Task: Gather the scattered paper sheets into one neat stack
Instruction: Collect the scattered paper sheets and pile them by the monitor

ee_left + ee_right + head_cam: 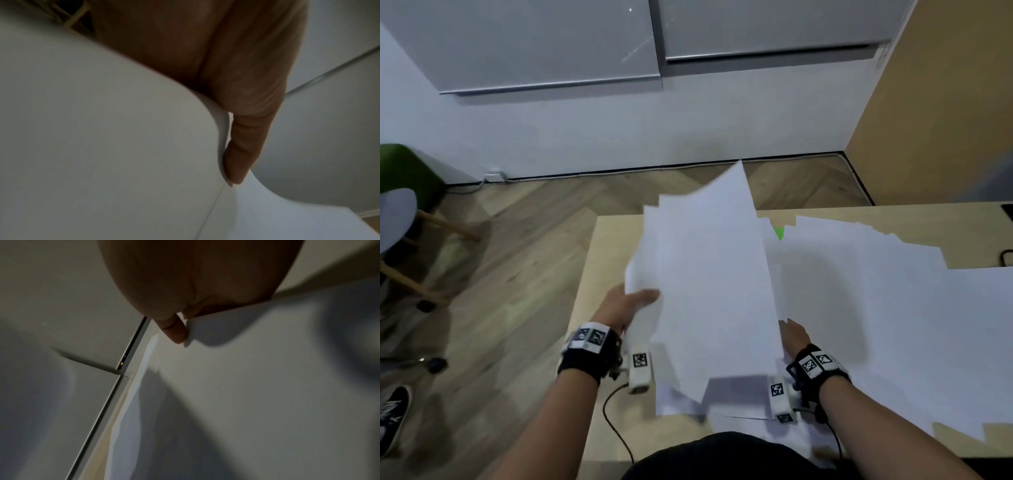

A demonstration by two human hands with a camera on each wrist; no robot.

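Two forearms reach forward from the bottom of the head view, each with a black wrist strap carrying printed markers and a small white camera block; between them, nearest the body, a few white sheets lie flat on the pale wooden counter; their exact number cannot be counted, since edges overlap. Above these, a raised bundle of paper sheets is held between the two hands, tilted up and away, its edges uneven and fanned, the top corner blurred; the sheets are plain white and unprinted, bending softly. The left hand holds the bundle's left edge, thumb lying across the front face; the left wrist view shows the left hand with one long finger pressed along curved paper. The right hand is at the bundle's lower right edge, mostly hidden behind the paper; the right wrist view shows the right hand with a fingertip touching a sheet's edge, yet whether its fingers close round the bundle cannot be told. Farther right, a spread of loose sheets overlaps across the counter; a small green scrap peeks out between sheets. Beyond lie the wooden floor and a white wall with grey cabinet doors.
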